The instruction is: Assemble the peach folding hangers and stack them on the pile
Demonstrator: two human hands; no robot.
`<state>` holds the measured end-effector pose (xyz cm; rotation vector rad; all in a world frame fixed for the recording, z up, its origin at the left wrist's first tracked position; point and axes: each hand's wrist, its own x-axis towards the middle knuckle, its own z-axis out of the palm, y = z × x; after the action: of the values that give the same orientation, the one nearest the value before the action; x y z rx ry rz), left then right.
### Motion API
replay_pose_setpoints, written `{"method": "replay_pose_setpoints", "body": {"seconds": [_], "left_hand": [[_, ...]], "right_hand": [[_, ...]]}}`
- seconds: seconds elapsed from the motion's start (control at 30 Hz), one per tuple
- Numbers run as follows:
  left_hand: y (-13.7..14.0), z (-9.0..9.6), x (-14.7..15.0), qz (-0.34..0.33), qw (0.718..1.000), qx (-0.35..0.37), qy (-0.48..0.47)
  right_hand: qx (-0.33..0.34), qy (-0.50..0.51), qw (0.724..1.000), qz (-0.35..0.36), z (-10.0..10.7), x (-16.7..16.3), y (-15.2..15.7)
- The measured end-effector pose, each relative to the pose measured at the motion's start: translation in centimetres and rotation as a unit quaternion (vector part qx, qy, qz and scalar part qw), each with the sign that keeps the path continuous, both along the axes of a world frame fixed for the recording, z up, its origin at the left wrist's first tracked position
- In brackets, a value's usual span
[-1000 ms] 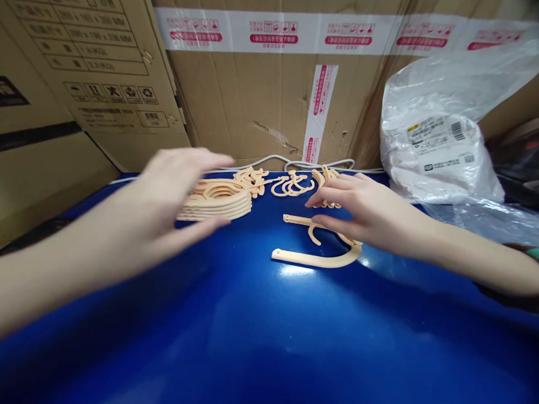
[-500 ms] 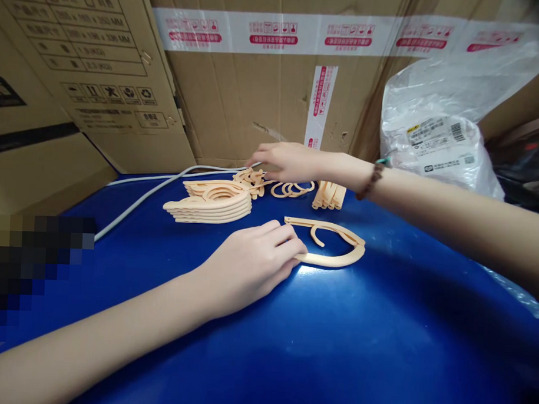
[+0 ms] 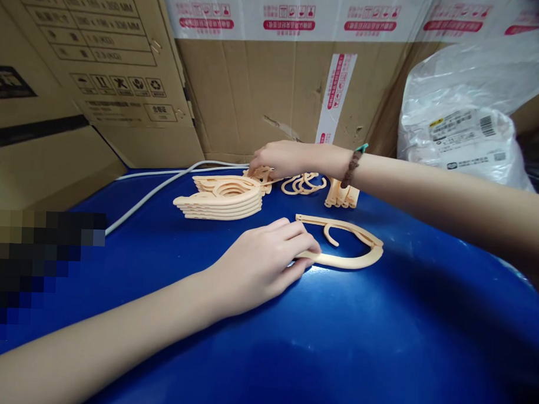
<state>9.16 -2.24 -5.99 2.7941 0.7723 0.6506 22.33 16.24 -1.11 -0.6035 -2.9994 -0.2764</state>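
Pinching hanger [image 3: 353,262], L hand [image 3: 267,258], R hand [image 3: 284,158] at sm pcs [image 3: 266,188]

Lit moderately, apparently from overhead, with sharp glare on the blue tabletop [image 3: 318,339] beside the left hand [image 3: 267,261] and dark shadow below the right forearm [image 3: 442,190]. Stretched and softened toward the edges; pixelated at lower left.

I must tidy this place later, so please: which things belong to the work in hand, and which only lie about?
In the work:
hanger, held at one end by the left hand
small pale parts, under the right hand
probably, being the same colour: stacked hangers, loose curved pieces, row of pale strips

Apparently just lying about:
white cable
plastic bag
cardboard boxes
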Motion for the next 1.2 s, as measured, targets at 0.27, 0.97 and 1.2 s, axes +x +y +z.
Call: {"method": "replay_pose_setpoints", "body": {"seconds": [0.27, 0.97, 1.2], "left_hand": [[0.1, 0.1, 0.0, -0.005, 1.0, -0.005, -0.003], [0.1, -0.2, -0.1, -0.005, 1.0, -0.007, 0.0], [0.0, -0.1, 0.0, -0.004, 1.0, -0.008, 0.003]], "right_hand": [[0.143, -0.077, 0.986, 0.047, 0.3, -0.2, -1.2], [0.079, -0.096, 0.992, 0.023, 0.7, -0.3, -0.2], [-0.017, -0.013, 1.0, -0.017, 1.0, -1.2, 0.8]]}}
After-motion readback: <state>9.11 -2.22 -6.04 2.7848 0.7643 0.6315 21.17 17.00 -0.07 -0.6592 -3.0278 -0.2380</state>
